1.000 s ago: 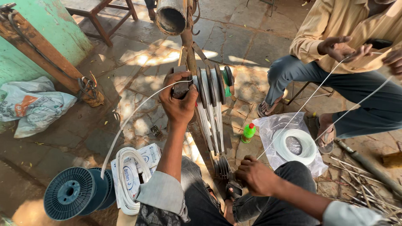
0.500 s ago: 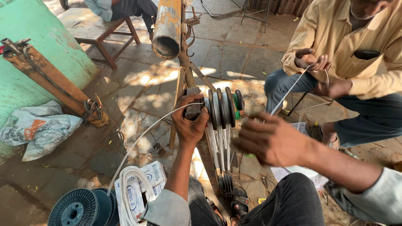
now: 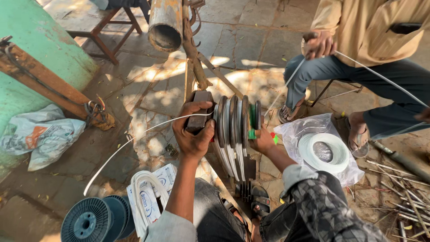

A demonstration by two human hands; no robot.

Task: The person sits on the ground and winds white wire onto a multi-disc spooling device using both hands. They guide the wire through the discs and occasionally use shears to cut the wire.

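White printed packet (image 3: pixel 166 175) lies by blue spools (image 3: pixel 87 222); clear bag (image 3: pixel 331 148) holds white coil. Your left hand (image 3: pixel 193 130) clenches dark block (image 3: pixel 200 112) beside grey stacked discs (image 3: pixel 233 127) mid-frame; your right hand (image 3: pixel 262 141) grasps discs' far side, fingers hidden.

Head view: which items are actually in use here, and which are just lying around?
In use:
- left hand gripping the dark block
- white strip running under that hand to the stacked discs
- right hand at the discs' far side

Lying about:
- teal spools
- coil in clear bag
- crumpled sack
- wooden stool
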